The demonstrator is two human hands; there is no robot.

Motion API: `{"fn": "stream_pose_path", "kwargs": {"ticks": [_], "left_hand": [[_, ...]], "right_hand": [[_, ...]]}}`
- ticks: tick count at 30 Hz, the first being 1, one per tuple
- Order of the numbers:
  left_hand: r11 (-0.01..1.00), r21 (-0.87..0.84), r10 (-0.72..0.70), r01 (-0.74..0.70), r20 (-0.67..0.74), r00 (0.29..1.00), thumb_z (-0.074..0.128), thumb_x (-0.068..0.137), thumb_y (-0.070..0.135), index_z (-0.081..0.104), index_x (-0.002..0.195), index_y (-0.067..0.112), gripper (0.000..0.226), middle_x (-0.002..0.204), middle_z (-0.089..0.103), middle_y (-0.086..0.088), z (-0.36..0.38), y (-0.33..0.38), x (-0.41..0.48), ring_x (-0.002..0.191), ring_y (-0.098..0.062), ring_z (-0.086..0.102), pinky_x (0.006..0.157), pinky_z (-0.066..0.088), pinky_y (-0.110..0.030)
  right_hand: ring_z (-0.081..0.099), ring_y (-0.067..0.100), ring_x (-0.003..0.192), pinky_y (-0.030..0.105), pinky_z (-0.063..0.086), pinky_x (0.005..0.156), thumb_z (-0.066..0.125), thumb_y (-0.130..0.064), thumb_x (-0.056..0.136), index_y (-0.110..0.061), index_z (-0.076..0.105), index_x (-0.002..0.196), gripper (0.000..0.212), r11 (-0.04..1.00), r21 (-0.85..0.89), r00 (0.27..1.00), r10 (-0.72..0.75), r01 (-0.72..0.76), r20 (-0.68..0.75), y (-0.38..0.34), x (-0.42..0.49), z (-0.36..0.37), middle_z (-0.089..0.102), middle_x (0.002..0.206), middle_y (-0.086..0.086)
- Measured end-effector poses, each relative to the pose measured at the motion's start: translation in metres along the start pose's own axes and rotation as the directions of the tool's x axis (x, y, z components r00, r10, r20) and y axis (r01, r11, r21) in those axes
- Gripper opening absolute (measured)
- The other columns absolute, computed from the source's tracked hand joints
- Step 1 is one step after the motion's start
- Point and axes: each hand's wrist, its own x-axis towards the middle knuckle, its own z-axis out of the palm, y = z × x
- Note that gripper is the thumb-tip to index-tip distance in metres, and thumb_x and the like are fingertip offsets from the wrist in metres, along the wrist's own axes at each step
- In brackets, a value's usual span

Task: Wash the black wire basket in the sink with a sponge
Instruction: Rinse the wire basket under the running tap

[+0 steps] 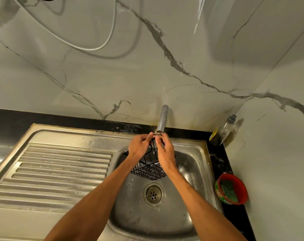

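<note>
The black wire basket (148, 168) hangs over the steel sink (191, 164), raised under the tap spout (162, 119). My left hand (139, 146) pinches the basket's upper wire near the spout's mouth. My right hand (164, 152) also grips the upper wire, fingers curled close to the left hand's fingertips. My hands hide the top of the basket. A green sponge (229, 189) lies in a red tub (241, 186) on the black counter to the right of the sink.
The ribbed steel drainboard (61, 167) spreads to the left. The drain (153, 193) sits in the middle of the bowl. A clear dish-soap bottle (225, 130) stands in the back right corner. Marble wall tiles rise behind, with a white cable (102, 46) hanging.
</note>
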Motion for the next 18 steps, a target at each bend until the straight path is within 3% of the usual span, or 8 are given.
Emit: {"fn": "stream_pose_path", "kwargs": {"ticks": [3,6,9,13,18], "left_hand": [[0.999,0.035,0.031,-0.031,-0.011,0.999,0.048,0.102,0.051,0.065,0.064,0.029,0.048,0.050,0.054,0.010,0.003,-0.001,-0.003,0.051,-0.008,0.050,0.058,0.039,-0.031],[0.999,0.043,0.031,-0.030,-0.019,0.999,0.047,0.103,0.050,0.065,0.065,0.027,0.048,0.044,0.049,0.013,0.004,0.003,-0.003,0.047,-0.003,0.045,0.055,0.035,-0.028],[0.999,0.032,0.007,-0.005,-0.048,0.999,0.048,0.102,0.052,0.058,0.059,0.026,0.051,0.049,0.049,0.009,0.003,0.004,-0.003,0.049,-0.009,0.044,0.057,0.035,-0.030],[1.000,-0.004,0.002,-0.003,-0.068,0.998,0.048,0.103,0.050,0.062,0.065,0.022,0.050,0.052,0.052,0.006,-0.001,0.005,0.002,0.048,-0.008,0.043,0.055,0.034,-0.028],[1.000,0.008,0.012,-0.012,-0.058,0.998,0.049,0.103,0.048,0.071,0.076,0.010,0.051,0.053,0.052,0.007,0.002,0.008,0.000,0.047,-0.006,0.041,0.052,0.032,-0.028]], "right_hand": [[0.066,0.004,0.095,0.036,0.057,0.085,0.063,-0.037,0.094,-0.026,0.069,0.106,0.017,0.986,-0.121,0.992,-0.117,0.111,-0.047,-0.002,0.006,-0.002,0.071,0.099,-0.013],[0.069,0.016,0.082,0.042,0.058,0.079,0.066,-0.031,0.093,-0.021,0.075,0.095,0.014,0.999,-0.023,0.996,-0.049,0.047,-0.078,0.001,0.016,-0.009,0.073,0.086,-0.004],[0.069,0.026,0.085,0.042,0.056,0.081,0.059,-0.019,0.098,-0.010,0.074,0.092,0.019,0.979,0.195,0.986,0.086,-0.057,-0.146,0.004,0.021,-0.017,0.073,0.085,0.007],[0.068,0.016,0.096,0.032,0.056,0.089,0.064,-0.022,0.095,-0.014,0.071,0.105,0.015,0.988,0.152,0.999,0.013,-0.019,0.036,0.001,0.018,-0.013,0.073,0.098,0.002],[0.069,0.028,0.087,0.040,0.057,0.083,0.073,-0.021,0.088,-0.012,0.074,0.089,0.010,0.966,0.239,0.993,0.110,-0.097,-0.040,-0.004,0.025,-0.008,0.073,0.085,0.009]]}}
